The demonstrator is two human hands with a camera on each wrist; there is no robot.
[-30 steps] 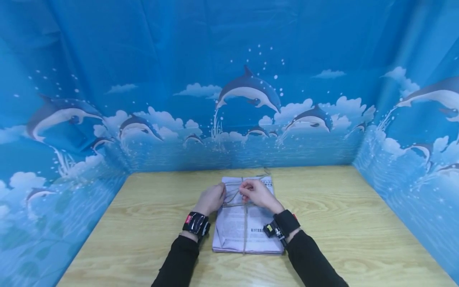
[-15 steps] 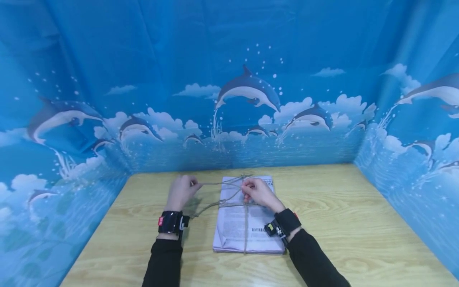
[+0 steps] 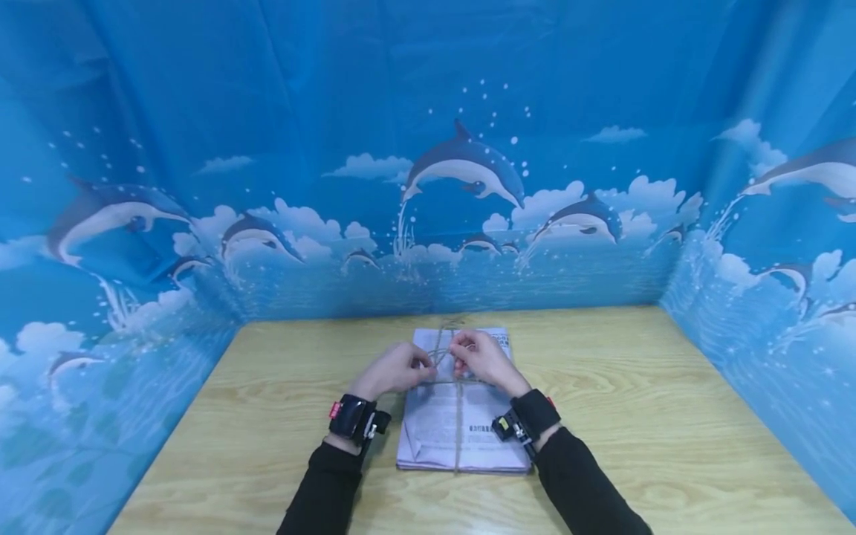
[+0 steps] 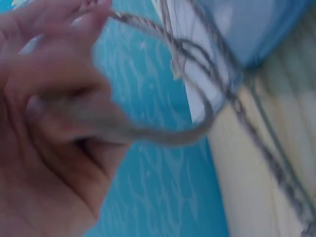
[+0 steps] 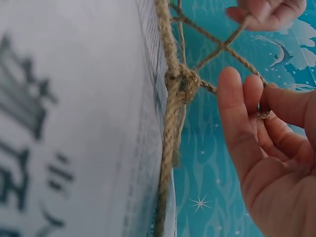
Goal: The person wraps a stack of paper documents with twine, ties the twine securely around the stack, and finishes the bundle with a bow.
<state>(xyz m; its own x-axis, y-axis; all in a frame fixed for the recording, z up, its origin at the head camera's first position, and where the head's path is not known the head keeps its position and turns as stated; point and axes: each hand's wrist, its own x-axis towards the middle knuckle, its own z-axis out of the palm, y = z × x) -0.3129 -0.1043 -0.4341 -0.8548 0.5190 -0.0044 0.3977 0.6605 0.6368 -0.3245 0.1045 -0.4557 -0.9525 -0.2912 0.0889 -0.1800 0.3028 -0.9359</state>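
Note:
A flat stack of newspapers [image 3: 431,435] lies on the table, with brown twine [image 3: 458,427] running across it both ways. At the crossing sits a knot [image 5: 183,84], plain in the right wrist view. My right hand [image 3: 487,364] pinches one strand between thumb and fingers just above the stack. To its left, my left hand [image 3: 393,369] grips another strand, and a loop of twine [image 4: 173,137] trails from its curled fingers in the left wrist view. Between the hands two strands cross. The left fingers are blurred.
The wooden table [image 3: 642,401] extends on both sides of the stack. A blue curtain [image 3: 321,275] printed with dolphins hangs along its back and sides.
My left hand swung out to the left, drawing a strand off the stack, then came back right over the stack's left side. The right hand keeps its pinch, almost still.

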